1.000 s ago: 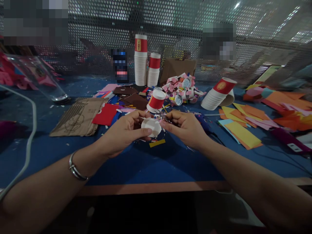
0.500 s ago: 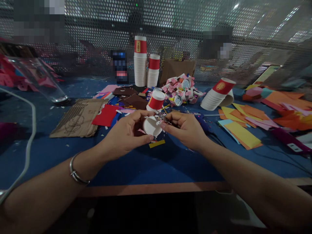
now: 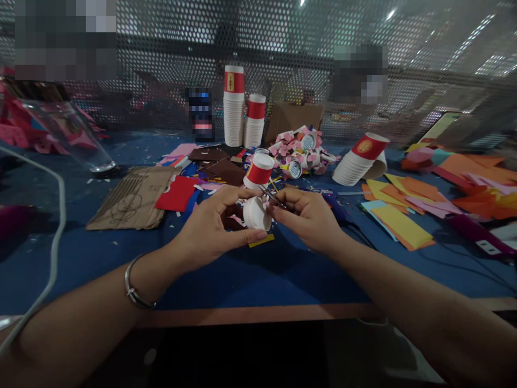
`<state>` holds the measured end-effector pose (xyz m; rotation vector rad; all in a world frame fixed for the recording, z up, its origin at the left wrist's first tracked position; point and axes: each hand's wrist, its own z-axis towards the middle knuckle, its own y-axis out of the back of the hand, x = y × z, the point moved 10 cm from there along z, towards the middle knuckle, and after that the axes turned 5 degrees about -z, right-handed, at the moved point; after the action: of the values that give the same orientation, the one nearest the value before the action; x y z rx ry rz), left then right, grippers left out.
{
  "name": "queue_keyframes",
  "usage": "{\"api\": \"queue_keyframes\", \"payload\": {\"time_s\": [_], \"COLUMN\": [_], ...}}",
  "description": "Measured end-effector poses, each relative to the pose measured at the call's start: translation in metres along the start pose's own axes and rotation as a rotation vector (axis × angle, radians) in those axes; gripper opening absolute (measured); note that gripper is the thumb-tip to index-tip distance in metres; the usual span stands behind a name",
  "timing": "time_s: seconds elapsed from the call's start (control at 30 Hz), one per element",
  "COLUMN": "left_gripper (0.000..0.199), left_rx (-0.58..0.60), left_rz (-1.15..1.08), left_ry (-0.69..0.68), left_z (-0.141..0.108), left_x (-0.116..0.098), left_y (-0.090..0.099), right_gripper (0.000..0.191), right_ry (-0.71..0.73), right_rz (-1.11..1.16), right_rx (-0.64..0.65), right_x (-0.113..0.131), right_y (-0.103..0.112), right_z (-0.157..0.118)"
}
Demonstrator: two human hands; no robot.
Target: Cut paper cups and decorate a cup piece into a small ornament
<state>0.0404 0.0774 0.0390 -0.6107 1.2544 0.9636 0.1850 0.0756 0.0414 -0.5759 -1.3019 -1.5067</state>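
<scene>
In the head view, the left hand (image 3: 220,221) grasps a short white paper cup piece (image 3: 255,214) between the thumb on the near side and curled fingers on the far side, above the middle of the blue table (image 3: 258,285). The piece is tilted, its round side turned partly to the right. The right hand (image 3: 305,215) grips a slim metal tool (image 3: 272,196), which points left and away over the far right edge of the piece; the right fingertips are right beside that edge, and whether they touch it cannot be told. A silver bracelet (image 3: 133,288) circles the left wrist. Under the hands lies a yellow strip (image 3: 262,241) among small paper scraps. Just beyond, a red and white cup (image 3: 258,171) stands tilted, with brown paper (image 3: 224,171) to its left and a heap of pink and white pieces (image 3: 299,144) to its far right. Farther off rise a tall cup stack (image 3: 234,121) and a shorter cup stack (image 3: 253,126). To the left are red paper (image 3: 175,194), a cardboard piece (image 3: 129,199) bearing a drawing, and a leaning clear glass (image 3: 76,134); to the right, a slanted cup stack (image 3: 351,167) and yellow paper (image 3: 407,226).
</scene>
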Motion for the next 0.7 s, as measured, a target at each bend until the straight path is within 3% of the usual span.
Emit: {"api": "queue_keyframes", "payload": {"time_s": [0.13,0.27,0.43,0.7], "left_gripper": [0.054,0.055,0.045,0.049], "left_rx": [0.06,0.082,0.079,0.055], "left_rz": [-0.061,-0.083,-0.138,-0.148], "left_ry": [0.052,0.019,-0.002,0.099], "left_z": [0.0,0.001,0.001,-0.002], "left_x": [0.004,0.001,-0.004,0.004], "left_y": [-0.006,-0.008,-0.011,-0.011], "right_gripper": [0.016,0.017,0.016,0.02], "right_ry": [0.001,-0.011,0.025,0.043], "right_rz": [0.006,0.032,0.048,-0.045], "right_rx": [0.004,0.012,0.014,-0.003], "right_x": [0.003,0.004,0.013,0.013], "right_y": [0.0,-0.001,-0.003,-0.001], "right_z": [-0.001,-0.002,-0.003,-0.005]}}
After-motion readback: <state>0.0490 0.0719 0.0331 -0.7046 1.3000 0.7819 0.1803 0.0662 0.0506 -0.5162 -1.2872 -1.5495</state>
